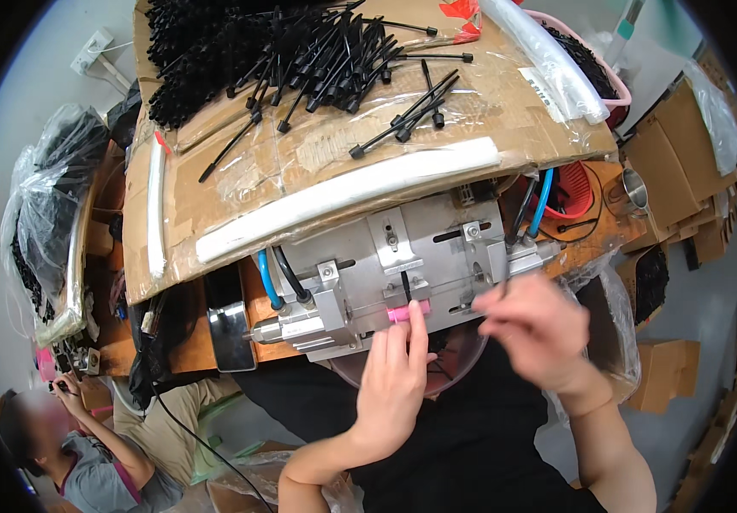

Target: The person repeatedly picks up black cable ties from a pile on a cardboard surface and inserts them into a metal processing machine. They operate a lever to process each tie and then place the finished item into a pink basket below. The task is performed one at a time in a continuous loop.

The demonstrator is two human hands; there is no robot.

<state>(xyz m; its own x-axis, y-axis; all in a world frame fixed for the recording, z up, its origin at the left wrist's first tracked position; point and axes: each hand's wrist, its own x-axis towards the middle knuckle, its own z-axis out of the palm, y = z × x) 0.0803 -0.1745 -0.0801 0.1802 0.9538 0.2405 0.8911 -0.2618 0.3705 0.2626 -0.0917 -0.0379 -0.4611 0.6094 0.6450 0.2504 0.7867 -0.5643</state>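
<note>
A black garment is worn over the torso, while both forearms and the hands, left (392, 383) and right (542, 329), are left bare, unsleeved and ungloved.

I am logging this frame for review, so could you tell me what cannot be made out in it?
- Right hand, head view: motion-blurred, so its grip on a thin black piece is unclear.
- Clear bowl: contents hidden by the left hand.
- Pink part on the metal fixture: too small to identify.
</note>
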